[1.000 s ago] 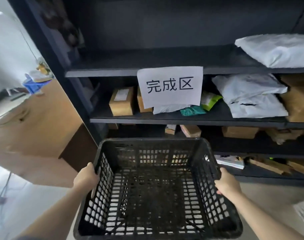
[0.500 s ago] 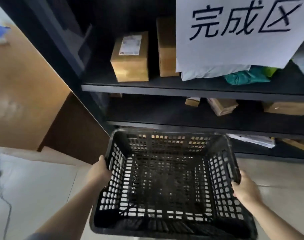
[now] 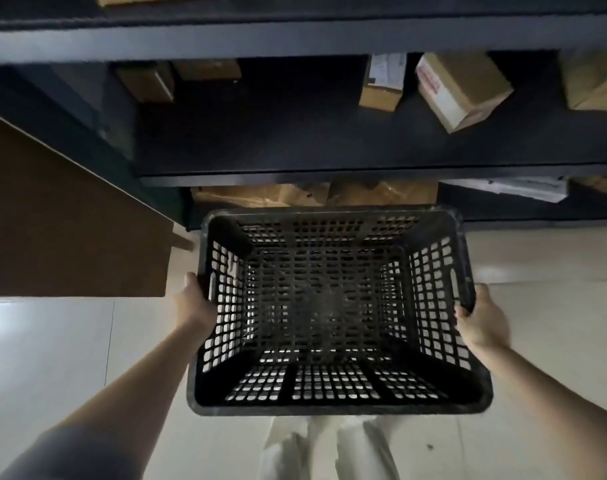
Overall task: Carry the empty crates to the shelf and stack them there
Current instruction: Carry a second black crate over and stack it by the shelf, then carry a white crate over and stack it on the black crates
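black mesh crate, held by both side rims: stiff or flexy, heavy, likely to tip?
Probably stiff: the crate keeps its boxy shape with the left hand and right hand only at the rims. Likely light: perforated walls, empty. Unlikely to tip, held on opposite sides.

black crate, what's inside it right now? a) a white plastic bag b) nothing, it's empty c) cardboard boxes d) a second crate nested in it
b: the black crate shows only its bare perforated floor and walls, with pale floor visible through the holes, while the left hand and right hand each hold a side rim; the cardboard boxes sit on the shelf beyond it.
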{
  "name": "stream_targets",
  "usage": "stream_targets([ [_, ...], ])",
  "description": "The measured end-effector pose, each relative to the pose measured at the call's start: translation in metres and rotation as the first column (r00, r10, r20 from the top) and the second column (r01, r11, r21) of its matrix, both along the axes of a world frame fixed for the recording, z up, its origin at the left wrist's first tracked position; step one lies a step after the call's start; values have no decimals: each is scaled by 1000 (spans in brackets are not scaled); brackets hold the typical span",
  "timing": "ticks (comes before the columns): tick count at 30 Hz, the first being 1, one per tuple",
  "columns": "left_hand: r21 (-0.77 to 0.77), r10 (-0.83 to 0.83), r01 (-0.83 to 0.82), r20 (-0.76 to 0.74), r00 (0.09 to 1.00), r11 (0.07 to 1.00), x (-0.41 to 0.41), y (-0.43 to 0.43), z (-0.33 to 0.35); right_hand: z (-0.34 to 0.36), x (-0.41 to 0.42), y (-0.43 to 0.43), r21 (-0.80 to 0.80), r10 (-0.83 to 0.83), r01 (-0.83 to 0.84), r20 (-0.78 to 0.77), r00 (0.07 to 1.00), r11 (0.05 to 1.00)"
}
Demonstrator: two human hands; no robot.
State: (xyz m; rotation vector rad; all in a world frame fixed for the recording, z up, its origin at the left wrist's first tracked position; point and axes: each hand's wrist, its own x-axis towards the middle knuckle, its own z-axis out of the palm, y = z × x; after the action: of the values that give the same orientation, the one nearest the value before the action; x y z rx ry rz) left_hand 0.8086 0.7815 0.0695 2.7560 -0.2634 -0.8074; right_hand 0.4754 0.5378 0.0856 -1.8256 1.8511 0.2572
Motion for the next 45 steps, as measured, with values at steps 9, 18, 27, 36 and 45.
stream_targets([
  [9,34,-1,1,5,1000,999,-10,-3,0,-11,-1,-1,29,-7,7,-10,1000,1000],
  [18,164,-30,24,30,999,986,-12,-1,-6,-18,-5,-1,28,-5,6,-15,1000,1000],
  [27,202,-188,185,-5,982,962,-24,-28,27,16,25,-3,60,204,-200,-74,976,978],
  [36,56,-457,456,203,866,888,-53,-90,164,144,37,-12,-107,463,-458,37,885,883],
  [45,-196,-708,763,287,645,616,-154,-125,317,314,-47,26,-350,210,-142,164,964,926],
])
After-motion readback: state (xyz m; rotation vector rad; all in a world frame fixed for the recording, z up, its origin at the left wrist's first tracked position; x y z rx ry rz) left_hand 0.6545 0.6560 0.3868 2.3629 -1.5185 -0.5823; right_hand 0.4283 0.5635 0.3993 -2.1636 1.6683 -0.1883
